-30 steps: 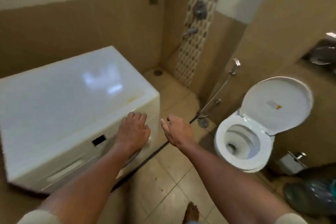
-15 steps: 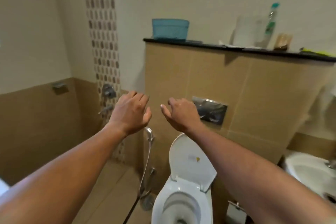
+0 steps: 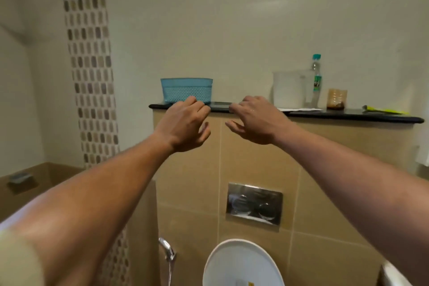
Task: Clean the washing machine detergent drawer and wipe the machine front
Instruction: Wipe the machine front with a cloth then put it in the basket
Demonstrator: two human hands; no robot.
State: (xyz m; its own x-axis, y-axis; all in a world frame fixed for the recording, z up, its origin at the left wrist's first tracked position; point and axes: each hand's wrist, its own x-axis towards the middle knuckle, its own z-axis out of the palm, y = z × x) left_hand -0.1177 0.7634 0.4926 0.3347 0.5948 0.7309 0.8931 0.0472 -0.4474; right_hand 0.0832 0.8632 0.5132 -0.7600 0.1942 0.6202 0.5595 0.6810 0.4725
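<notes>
The washing machine is out of view now. Both arms reach forward and up toward a black ledge (image 3: 348, 115) above the toilet. My left hand (image 3: 183, 124) hovers just in front of a blue mesh basket (image 3: 186, 89) on the ledge, fingers loosely curled and holding nothing. My right hand (image 3: 255, 121) is beside it at the ledge's edge, fingers spread and empty. Further right on the ledge stand a translucent white jug (image 3: 289, 89), a clear bottle with a teal cap (image 3: 316, 76), a small brown jar (image 3: 336, 98) and a yellow-green cloth (image 3: 383, 110).
Below the ledge a tan tiled wall holds a chrome flush plate (image 3: 254, 204). The raised white toilet lid (image 3: 241, 264) and a hand sprayer (image 3: 168, 251) are at the bottom. A mosaic tile strip (image 3: 90, 65) runs up the left wall.
The view swung up from the washing machine and floor to the ledge above the toilet. Both hands rose with it and now sit at the ledge by the blue basket.
</notes>
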